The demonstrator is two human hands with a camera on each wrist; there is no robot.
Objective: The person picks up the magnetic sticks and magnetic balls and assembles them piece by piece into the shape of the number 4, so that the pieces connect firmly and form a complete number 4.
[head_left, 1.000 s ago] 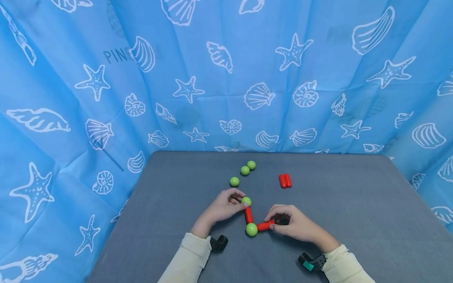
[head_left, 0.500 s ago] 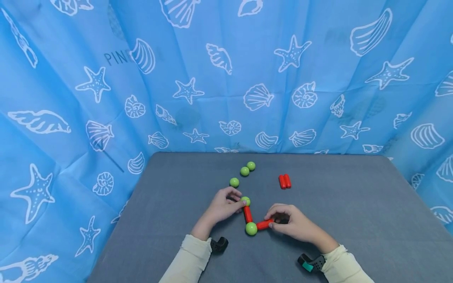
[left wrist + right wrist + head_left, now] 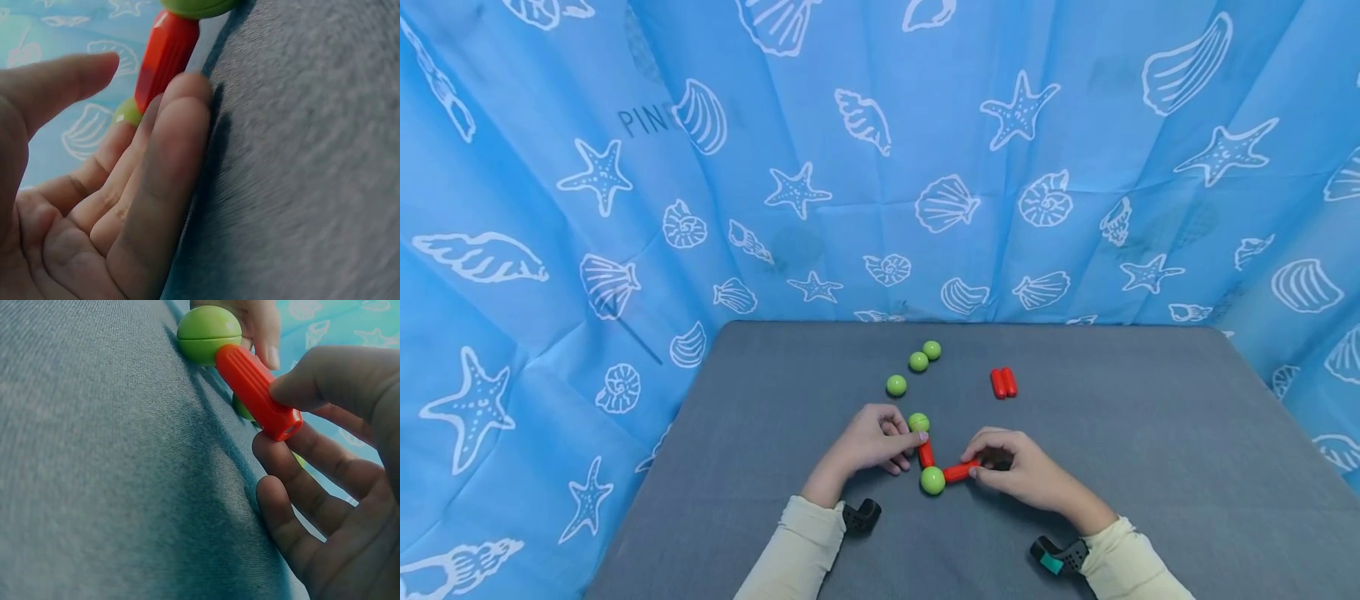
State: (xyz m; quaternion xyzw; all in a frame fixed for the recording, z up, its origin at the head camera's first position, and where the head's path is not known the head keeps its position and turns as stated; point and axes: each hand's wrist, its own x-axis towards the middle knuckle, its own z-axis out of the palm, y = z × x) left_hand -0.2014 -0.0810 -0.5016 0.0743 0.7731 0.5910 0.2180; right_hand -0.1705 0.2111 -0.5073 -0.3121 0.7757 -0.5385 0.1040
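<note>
Just left of the right fingertips, see the corner ball (image 3: 932, 481), nearest of the green ones. With the right hand (image 3: 1021, 468), pinching the side rod (image 3: 960, 472) between thumb and fingertips, one end against that ball. Holding the left hand (image 3: 870, 437) spread, thumb and fingers parted about the upper rod (image 3: 927, 455); cannot tell how firmly touching. Just beyond the left thumb, find the end ball (image 3: 918, 422), against the upper rod's far end. Seems midway through a joining step, probably seating or checking the side rod at the corner. Likely calls next for steadying the corner from the left fingers' side and pressing straight along the side rod. Past the left fingertips, note a loose ball (image 3: 896, 385); about level, well past the right fingertips, spare rods (image 3: 997, 383) side by side. Beyond the left fingers, farther out, a close pair of balls (image 3: 918, 362); behind everything, a blue curtain (image 3: 842, 237).
</note>
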